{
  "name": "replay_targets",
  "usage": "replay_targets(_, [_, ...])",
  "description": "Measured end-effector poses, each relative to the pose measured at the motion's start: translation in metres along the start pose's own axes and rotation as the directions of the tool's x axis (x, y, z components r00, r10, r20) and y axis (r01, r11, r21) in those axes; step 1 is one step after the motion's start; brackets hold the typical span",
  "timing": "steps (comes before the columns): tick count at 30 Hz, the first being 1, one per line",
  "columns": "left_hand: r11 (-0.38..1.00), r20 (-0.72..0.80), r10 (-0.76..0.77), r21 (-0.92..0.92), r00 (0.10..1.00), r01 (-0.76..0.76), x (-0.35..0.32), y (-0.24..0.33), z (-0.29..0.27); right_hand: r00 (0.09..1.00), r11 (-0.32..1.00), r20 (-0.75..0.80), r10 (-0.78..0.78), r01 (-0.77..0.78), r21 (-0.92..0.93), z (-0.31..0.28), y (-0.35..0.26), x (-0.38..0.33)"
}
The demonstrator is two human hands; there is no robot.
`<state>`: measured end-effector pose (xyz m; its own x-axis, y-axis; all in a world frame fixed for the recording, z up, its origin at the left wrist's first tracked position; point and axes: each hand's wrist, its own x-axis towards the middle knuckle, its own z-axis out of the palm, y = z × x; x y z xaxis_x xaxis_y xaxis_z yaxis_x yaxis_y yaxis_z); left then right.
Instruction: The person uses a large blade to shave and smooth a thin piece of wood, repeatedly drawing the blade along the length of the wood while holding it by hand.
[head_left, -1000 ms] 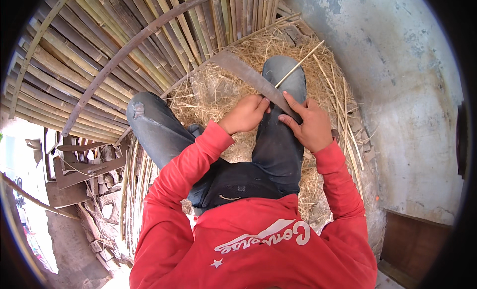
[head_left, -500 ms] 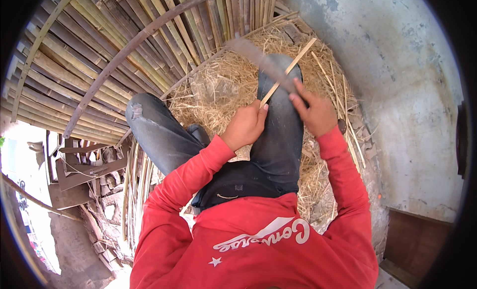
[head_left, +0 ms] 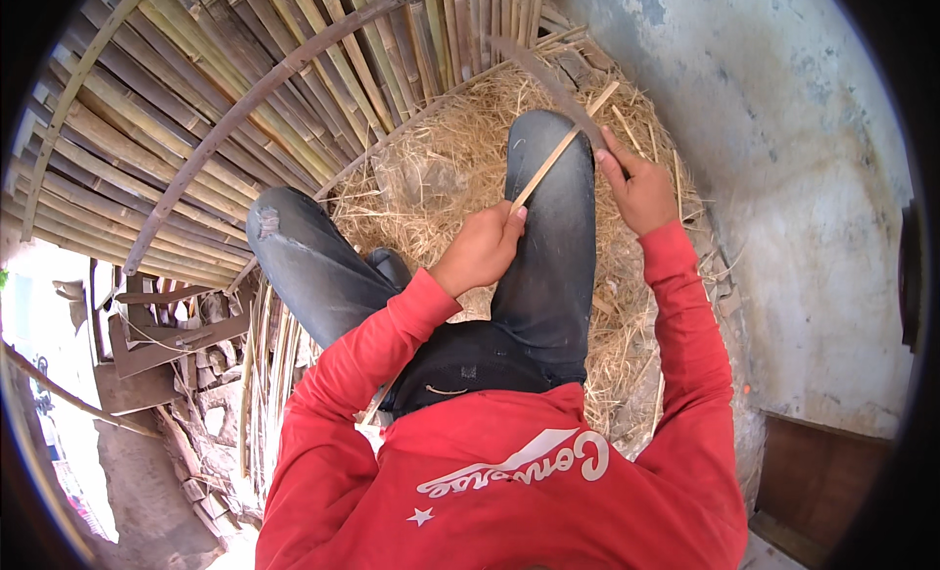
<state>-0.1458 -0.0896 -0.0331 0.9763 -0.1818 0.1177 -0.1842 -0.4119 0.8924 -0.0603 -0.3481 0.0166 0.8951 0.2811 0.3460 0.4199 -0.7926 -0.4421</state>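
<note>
Bamboo poles (head_left: 225, 110) stacked ahead-left, straw (head_left: 441, 178) under the knees, wall (head_left: 783, 178) at right, strip (head_left: 558, 149) over the right knee (head_left: 548, 178)

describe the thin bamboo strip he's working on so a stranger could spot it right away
Start at the right knee in dark jeans, in front of the straw pile. A pale thin bamboo strip slants across it, from the left hand up to the blade in the right hand. Unlike the stacked poles, it is single, short and held.
</note>
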Motion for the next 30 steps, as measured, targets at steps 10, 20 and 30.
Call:
replay_targets(10, [0.841, 0.286, -0.215, -0.431, 0.934, 0.326, 0.006, -0.005, -0.008, 0.945, 0.955, 0.207, -0.252, 0.278, -0.107, 0.005, -0.034, -0.019])
replay_targets(20, [0.626, 0.395, -0.303, -0.603, 0.867, 0.494, 0.028, 0.012, -0.016, 0.971, 0.957, 0.126, -0.205, 0.226, -0.182, 0.008, -0.034, 0.000])
replay_targets(30, [0.568, 0.473, -0.276, -0.622, 0.837, 0.539, 0.003, 0.010, -0.033, 0.994, 0.990, -0.073, 0.079, -0.086, -0.111, -0.004, 0.050, 0.050])
